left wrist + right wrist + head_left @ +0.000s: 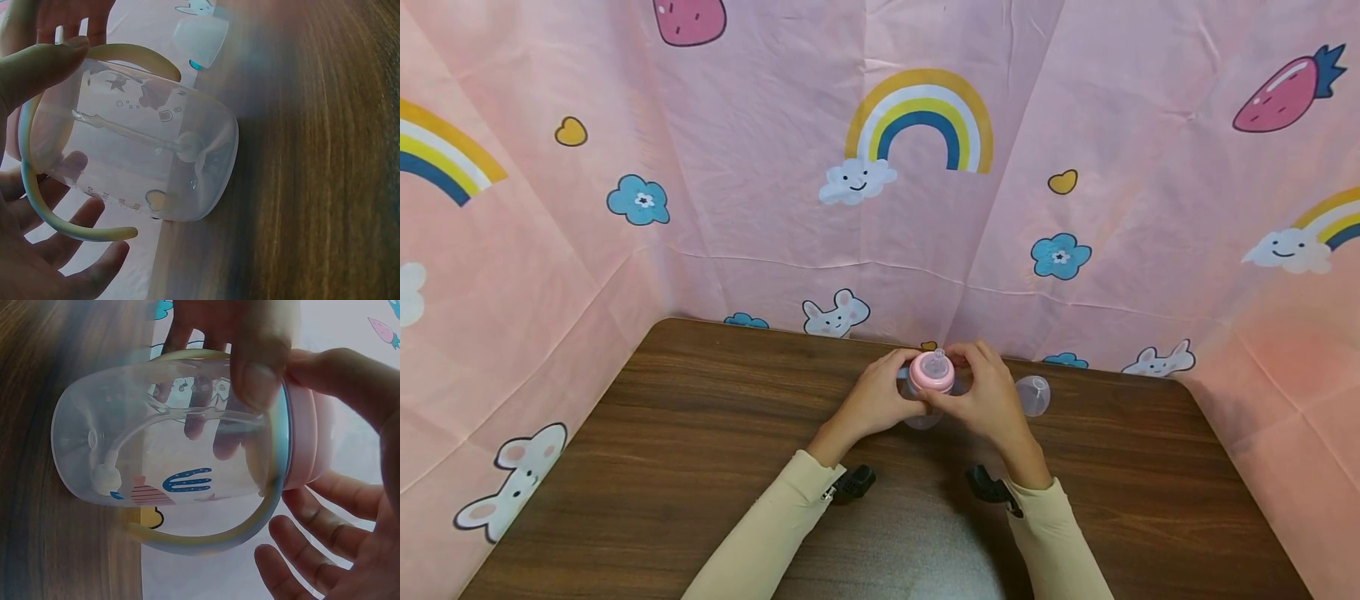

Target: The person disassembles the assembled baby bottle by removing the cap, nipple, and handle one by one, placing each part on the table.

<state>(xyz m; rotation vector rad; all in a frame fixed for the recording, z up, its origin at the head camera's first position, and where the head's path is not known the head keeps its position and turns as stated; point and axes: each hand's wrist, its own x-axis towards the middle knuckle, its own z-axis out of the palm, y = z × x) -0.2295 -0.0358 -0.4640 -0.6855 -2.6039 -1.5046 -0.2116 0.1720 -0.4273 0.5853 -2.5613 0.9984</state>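
Right grip (990, 398) around smooth pink collar (301, 439)

The left hand (28, 259) had hold of the clear bottle (153, 165), thumb (37, 72) to its side, fingers (92, 211) reaching behind one pastel handle (81, 233)! A second handle (140, 56) arched just beyond the thumb. Inside, a straw (125, 133) ran away from the fingers to a white ball (189, 147). Farther past the thumb sat a translucent cover (201, 40); beyond the fingertips stretched the wooden table (325, 156).
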